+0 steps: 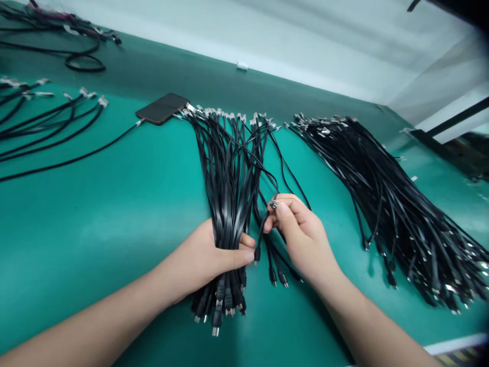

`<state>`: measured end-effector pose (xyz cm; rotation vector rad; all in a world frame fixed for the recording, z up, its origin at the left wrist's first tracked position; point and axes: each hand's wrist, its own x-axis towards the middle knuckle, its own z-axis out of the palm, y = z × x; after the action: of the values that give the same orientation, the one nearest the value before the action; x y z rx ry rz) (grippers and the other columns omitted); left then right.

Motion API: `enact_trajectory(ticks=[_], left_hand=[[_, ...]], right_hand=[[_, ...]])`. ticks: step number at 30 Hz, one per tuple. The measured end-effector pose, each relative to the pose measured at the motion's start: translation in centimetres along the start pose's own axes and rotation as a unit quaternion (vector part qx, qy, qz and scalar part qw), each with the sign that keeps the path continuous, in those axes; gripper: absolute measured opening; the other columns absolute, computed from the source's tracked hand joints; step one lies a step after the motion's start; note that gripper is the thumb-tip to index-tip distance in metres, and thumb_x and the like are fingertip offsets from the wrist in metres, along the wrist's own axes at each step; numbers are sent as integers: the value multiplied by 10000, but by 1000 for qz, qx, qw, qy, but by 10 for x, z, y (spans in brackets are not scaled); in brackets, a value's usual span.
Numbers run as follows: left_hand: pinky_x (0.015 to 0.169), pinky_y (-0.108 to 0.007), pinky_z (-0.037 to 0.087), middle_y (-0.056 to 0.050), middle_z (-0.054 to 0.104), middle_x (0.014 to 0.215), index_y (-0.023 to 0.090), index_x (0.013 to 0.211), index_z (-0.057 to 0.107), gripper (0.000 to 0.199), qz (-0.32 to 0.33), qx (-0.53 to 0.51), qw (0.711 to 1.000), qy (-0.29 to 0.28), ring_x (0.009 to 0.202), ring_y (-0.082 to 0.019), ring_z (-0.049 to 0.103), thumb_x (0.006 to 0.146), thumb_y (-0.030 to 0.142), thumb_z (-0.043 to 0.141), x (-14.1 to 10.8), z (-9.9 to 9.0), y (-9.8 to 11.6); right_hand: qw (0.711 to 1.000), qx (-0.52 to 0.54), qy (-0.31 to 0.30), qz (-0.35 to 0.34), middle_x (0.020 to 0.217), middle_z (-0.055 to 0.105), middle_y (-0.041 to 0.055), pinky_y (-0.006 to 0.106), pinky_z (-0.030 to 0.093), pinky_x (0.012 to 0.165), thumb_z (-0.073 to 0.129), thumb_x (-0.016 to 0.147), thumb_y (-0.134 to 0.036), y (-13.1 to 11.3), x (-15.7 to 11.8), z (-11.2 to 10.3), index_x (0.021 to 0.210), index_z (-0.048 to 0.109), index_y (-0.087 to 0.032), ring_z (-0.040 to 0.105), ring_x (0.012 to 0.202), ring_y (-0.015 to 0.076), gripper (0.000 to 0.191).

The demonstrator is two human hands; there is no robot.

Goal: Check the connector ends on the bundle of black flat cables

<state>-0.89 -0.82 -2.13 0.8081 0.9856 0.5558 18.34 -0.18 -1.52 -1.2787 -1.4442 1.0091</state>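
Observation:
My left hand (214, 255) is wrapped round a thick bundle of flat black cables (227, 204), thumb across the front. Metal-tipped plugs (217, 311) stick out below the fist, and the white-ended far tips (229, 116) lie fanned out on the green table. To the right of the bundle, my right hand (296, 224) pinches a black cable by a small metal-tipped end (274, 204) between thumb and forefinger. One plug (257, 253) hangs near my left thumb. A few loose cables (280, 267) lie on the table between the hands.
A large pile of black cables (382, 188) covers the right side. A dark phone-like device (162, 108) with a cable plugged in lies behind the bundle. More cables (46, 122) lie at the left, with a tangled heap (57, 25) farther back on the green table (114, 214).

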Motion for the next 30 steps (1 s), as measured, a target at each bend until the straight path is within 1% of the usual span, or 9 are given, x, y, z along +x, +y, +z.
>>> enact_trajectory(ticks=[3,5,11,15,20,22,24,27,30], left_hand=[[754,-322,550,1,716,785,160,871,671,261,6,26,999,30,767,-175,697,693,234,847,-1,3,2],[738,-300,550,18,701,775,166,854,671,238,15,46,998,49,741,-154,682,690,203,840,0,5,3],[718,-284,576,26,697,740,184,793,647,204,12,42,998,37,769,-181,729,722,219,836,2,4,-1],[701,-257,585,25,725,765,187,797,656,179,7,31,999,36,745,-159,730,741,192,826,1,4,-2],[716,-260,590,22,730,785,185,792,664,166,6,20,999,32,762,-161,732,737,167,820,2,3,0],[713,-254,579,25,722,766,188,809,671,149,10,32,999,24,748,-151,717,748,161,805,2,3,0],[710,-249,567,21,720,761,187,826,677,139,17,48,999,18,733,-141,699,755,163,794,3,3,0],[702,-257,569,10,734,788,183,804,656,155,17,40,998,43,731,-148,706,737,172,795,2,5,0],[673,-254,564,16,721,712,186,754,617,174,9,43,997,70,699,-155,710,716,173,787,0,9,1]], right_hand=[[997,-66,7,-45,815,599,31,368,442,819,516,1002,-257,-5,0,3,771,612,-215,584,851,203,254],[994,-86,10,-62,845,609,42,367,445,846,513,997,-235,-6,0,4,758,610,-214,582,897,204,259],[987,-109,10,-116,910,609,54,344,486,845,514,1011,-215,-2,-2,2,859,615,-198,594,947,186,183],[995,-59,0,-82,1025,589,48,350,522,831,483,1043,-266,2,-7,-2,926,598,-211,637,968,181,173],[999,4,-40,-16,1101,609,24,326,547,777,459,1065,-346,1,-13,-4,966,597,-236,674,821,131,202],[997,36,-74,-4,1029,631,5,302,551,750,450,1069,-343,-1,-15,-4,953,587,-239,668,768,114,207],[994,38,-101,4,893,636,-21,279,539,711,439,1072,-336,-4,-16,-4,945,574,-242,653,729,111,208],[992,-73,-102,12,712,585,-55,248,471,602,446,1062,-304,-9,-20,-8,950,564,-243,577,622,104,173],[972,-198,-125,24,617,499,-73,236,350,466,459,1037,-269,-15,-25,-12,923,561,-233,438,498,95,158]])
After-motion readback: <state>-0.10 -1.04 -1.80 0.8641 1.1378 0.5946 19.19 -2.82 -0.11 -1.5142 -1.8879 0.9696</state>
